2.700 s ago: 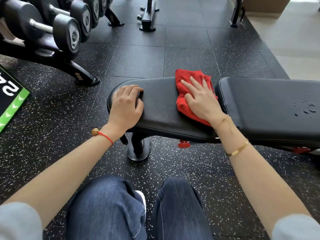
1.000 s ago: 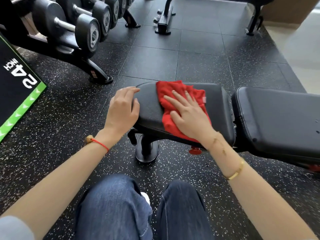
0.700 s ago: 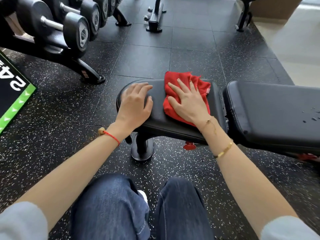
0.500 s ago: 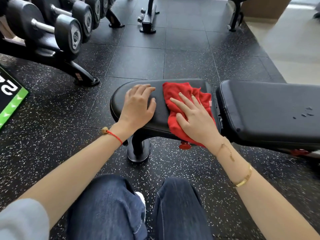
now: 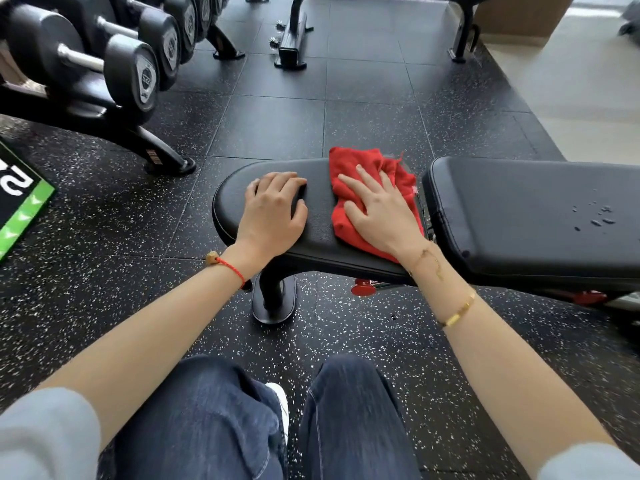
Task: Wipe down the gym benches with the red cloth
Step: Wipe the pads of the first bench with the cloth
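Since half a second ago I see the right hand [image 5: 379,211] has slid the red cloth [image 5: 370,188] toward the far edge of the seat pad [image 5: 311,237], at frame centre. Its fingers [image 5: 360,178] lie straight and spread, pressing the cloth flat. My left hand [image 5: 272,211] rests palm-down beside it, fingers loosely bent, holding nothing. Water droplets [image 5: 595,216] sit on the back pad [image 5: 519,216], right. Dumbbells [image 5: 128,67] fill the upper left.

White digit, perhaps "2", on mat [image 5: 20,199].
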Tool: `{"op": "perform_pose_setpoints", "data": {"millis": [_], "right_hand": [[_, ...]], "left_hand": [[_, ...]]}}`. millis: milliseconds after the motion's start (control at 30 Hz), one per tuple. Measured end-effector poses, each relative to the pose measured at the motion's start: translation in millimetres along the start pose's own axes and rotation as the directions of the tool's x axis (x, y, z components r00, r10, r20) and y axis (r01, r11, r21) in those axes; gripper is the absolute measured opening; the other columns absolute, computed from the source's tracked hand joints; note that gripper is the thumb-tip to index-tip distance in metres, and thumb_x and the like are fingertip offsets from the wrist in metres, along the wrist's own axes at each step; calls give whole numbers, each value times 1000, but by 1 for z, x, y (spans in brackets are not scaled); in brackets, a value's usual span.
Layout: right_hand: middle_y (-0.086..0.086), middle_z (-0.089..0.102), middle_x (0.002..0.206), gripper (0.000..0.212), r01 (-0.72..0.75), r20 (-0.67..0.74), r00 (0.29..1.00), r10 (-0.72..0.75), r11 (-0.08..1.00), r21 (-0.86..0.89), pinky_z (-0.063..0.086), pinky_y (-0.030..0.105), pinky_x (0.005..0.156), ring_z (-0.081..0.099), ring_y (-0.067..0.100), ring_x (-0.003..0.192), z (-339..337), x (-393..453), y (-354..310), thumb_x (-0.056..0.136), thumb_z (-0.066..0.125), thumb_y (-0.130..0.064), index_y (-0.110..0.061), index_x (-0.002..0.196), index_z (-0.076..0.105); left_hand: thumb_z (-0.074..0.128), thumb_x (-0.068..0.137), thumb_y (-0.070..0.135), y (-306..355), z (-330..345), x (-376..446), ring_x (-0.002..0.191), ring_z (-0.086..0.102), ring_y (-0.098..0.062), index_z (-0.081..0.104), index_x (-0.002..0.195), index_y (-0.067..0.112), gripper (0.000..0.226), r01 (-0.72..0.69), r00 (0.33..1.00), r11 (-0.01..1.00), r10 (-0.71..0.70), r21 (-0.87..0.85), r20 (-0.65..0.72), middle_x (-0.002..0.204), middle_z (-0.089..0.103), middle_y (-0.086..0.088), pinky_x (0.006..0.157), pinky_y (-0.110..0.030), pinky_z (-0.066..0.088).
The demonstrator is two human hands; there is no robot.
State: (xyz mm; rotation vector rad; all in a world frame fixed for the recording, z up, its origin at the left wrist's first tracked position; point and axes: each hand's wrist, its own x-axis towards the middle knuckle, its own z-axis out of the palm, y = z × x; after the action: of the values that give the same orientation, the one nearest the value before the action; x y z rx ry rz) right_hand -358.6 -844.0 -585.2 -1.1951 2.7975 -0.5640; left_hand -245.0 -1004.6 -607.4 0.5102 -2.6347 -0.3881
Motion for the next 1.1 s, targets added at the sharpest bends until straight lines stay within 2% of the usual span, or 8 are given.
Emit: {"op": "perform_pose_setpoints", "data": {"millis": [133, 367, 500, 600, 667, 800, 967, 1100], "right_hand": [[-7, 22, 160, 50, 41, -9, 999, -41, 998, 49, 3, 37, 123, 12, 29, 149, -5, -29, 21, 96, 44, -30, -39, 145, 38], [-2, 16, 162, 50, -115, 23, 993, 115, 993, 36, 4, 43, 122, 8, 34, 149, -10, 23, 25, 97, 42, -34, -33, 147, 36], [-2, 19, 161, 52, 3, 47, 999, -2, 1000, -22, 5, 43, 122, 10, 33, 149, -2, 20, 1, 96, 43, -39, -35, 147, 35], [-2, 24, 160, 51, 132, 25, 991, -132, 991, -23, 4, 40, 123, 13, 31, 149, 4, -13, -7, 95, 45, -33, -33, 146, 38], [-4, 25, 159, 51, 142, 0, 990, -142, 990, -13, 4, 39, 123, 14, 29, 149, 2, -32, 0, 94, 45, -29, -33, 145, 39], [-5, 23, 160, 51, 49, -15, 999, -48, 998, 44, 3, 39, 123, 10, 27, 150, -5, -37, 17, 95, 44, -25, -34, 145, 39], [-2, 17, 162, 50, -164, -2, 986, 164, 986, 22, 2, 44, 122, 7, 35, 149, -12, 18, 19, 98, 38, -29, -32, 148, 35], [-3, 15, 162, 50, -81, 32, 996, 81, 996, -22, 2, 44, 122, 7, 33, 149, 0, 34, -7, 98, 37, -33, -35, 148, 32]], "left_hand": [[49, 91, 24, -1, -1, -1, 134, 42, -23, 58, 129, 17, 40, -4, 1000, 1000, 4, -12, 7, 139, 54, 0, 115, -45, 25], [50, 90, 22, 1, 1, -1, 132, 43, -23, 58, 127, 16, 39, 4, 1000, 1000, -4, -15, -15, 137, 56, -1, 115, -44, 25], [51, 88, 23, 1, 1, -1, 131, 45, -23, 59, 125, 17, 39, 3, 1000, 1000, -4, -11, -29, 136, 57, 0, 115, -43, 26], [52, 89, 22, 2, 2, -1, 132, 44, -23, 59, 126, 17, 38, 5, 1000, 1000, -5, -16, -25, 136, 57, -1, 115, -44, 26], [53, 90, 22, 1, 1, -1, 133, 44, -22, 59, 128, 17, 39, 1, 1000, 1000, -2, -22, -17, 137, 56, 0, 116, -44, 25], [52, 92, 21, -1, 0, -2, 135, 42, -22, 58, 130, 16, 39, -7, 1000, 999, 7, -35, 0, 140, 54, -1, 117, -44, 23], [52, 90, 19, 0, -2, -5, 131, 45, -26, 60, 125, 12, 36, -9, 999, 1000, 8, -23, -36, 134, 58, -4, 115, -43, 27], [54, 87, 16, 1, -2, -5, 126, 49, -28, 63, 118, 10, 33, 9, 997, 999, -12, -39, -77, 128, 61, -7, 112, -45, 31]]}}
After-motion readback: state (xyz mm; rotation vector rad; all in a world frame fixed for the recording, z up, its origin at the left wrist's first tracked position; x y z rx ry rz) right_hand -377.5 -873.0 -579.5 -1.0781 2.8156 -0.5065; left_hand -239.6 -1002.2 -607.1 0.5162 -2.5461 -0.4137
